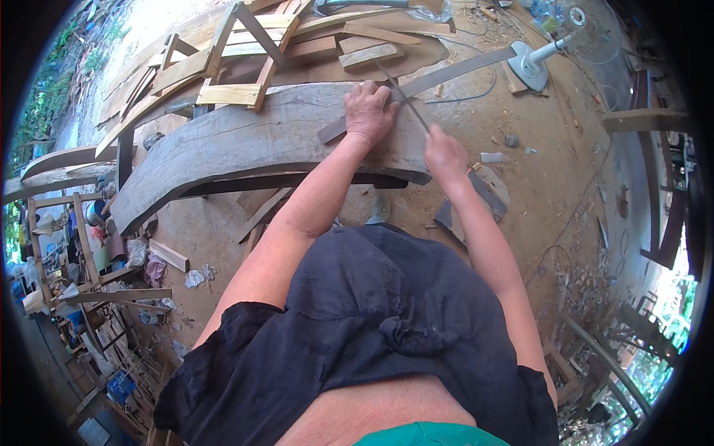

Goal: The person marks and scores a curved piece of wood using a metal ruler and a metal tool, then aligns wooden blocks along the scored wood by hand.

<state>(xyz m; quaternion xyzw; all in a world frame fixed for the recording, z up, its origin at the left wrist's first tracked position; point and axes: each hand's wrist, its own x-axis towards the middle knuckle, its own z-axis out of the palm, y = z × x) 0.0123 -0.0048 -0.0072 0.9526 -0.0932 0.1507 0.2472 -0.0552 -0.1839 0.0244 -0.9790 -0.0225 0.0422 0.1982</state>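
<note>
A long, narrow grey-brown wooden strip (465, 74) lies slantwise across the right part of a thick, curved wooden slab (260, 130), its far end reaching past the slab. My left hand (370, 113) is closed over the strip, pressing it against the slab with bent fingers and thumb. In my right hand (446, 157), slightly blurred, is the near end of a handsaw (414, 111), seen almost edge-on as a thin dark line. Its blade crosses the strip just right of my left hand. My right fingers are wrapped round its grip, which they hide.
Beyond the slab lie stacked boards and a wooden frame (223, 52). A white fan base (529, 67) stands at the strip's far end. Dark offcuts (487, 195) lie on the floor by my right forearm. Cluttered racks (82, 245) fill the left side; a cable (483, 93) runs behind the strip.
</note>
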